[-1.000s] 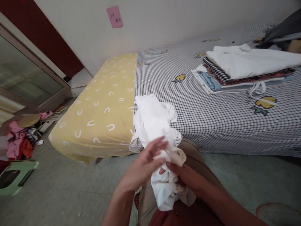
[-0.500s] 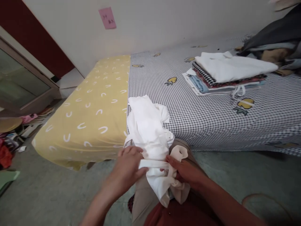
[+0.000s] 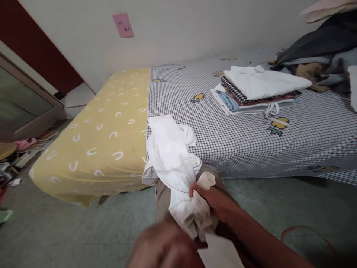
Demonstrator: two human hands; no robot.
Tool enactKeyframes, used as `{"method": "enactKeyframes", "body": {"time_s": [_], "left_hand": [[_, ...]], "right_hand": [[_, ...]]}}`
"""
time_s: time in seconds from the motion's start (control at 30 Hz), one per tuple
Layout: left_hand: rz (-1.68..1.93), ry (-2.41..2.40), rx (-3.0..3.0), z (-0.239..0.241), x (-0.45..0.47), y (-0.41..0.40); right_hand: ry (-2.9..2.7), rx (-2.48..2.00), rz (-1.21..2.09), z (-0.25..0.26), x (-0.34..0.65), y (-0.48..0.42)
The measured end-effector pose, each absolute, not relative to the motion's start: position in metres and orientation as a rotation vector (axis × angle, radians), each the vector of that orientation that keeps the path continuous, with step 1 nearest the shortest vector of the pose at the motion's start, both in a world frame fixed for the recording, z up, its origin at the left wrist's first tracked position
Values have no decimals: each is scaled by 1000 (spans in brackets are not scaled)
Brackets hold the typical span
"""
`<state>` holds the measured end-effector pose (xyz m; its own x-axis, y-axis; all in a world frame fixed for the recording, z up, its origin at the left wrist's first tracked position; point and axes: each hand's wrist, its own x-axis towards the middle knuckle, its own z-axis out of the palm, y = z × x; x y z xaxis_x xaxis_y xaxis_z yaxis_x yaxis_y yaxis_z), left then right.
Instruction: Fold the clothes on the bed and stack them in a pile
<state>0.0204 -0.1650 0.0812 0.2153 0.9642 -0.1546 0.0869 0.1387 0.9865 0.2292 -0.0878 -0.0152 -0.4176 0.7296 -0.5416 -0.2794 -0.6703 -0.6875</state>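
A white garment (image 3: 173, 149) lies bunched from the edge of the bed down over my lap. My right hand (image 3: 213, 201) is closed on its gathered lower part, thumb and fingers pinching the cloth. My left hand (image 3: 167, 245) is low at the bottom of the view, smeared by motion, so its fingers cannot be made out. Beside it a pale flat strip of cloth (image 3: 221, 251) extends toward the bottom edge. Whether the left hand holds this strip is not clear.
On the checked bedsheet (image 3: 173, 93) stands a stack of folded clothes (image 3: 262, 83). A heap of dark and brown clothes (image 3: 320, 56) lies at the far right. A yellow patterned cover (image 3: 111, 130) drapes the bed's left part. Clutter (image 3: 22, 160) sits on the floor at left.
My left hand has moved down toward me, away from the white band it was pinching on the garment. My right hand has stayed on the cloth. The view has shifted slightly.
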Motion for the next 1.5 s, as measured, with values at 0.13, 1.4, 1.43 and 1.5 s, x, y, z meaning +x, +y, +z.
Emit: {"method": "enactKeyframes", "body": {"time_s": [0.13, 1.4, 1.43, 1.5], "left_hand": [[1355, 1515, 1166, 57, 57, -151], [707, 1521, 1131, 3, 47, -130], [670, 1479, 1133, 3, 47, -129], [632, 1369, 1117, 3, 48, -128]], "right_hand": [[-711, -1084, 2183, -12, 230, -89], [-1513, -1153, 1419, -15, 220, -99], [-1520, -1137, 1393, -14, 221, -100], [-1476, -1086, 1465, -11, 221, -102]]}}
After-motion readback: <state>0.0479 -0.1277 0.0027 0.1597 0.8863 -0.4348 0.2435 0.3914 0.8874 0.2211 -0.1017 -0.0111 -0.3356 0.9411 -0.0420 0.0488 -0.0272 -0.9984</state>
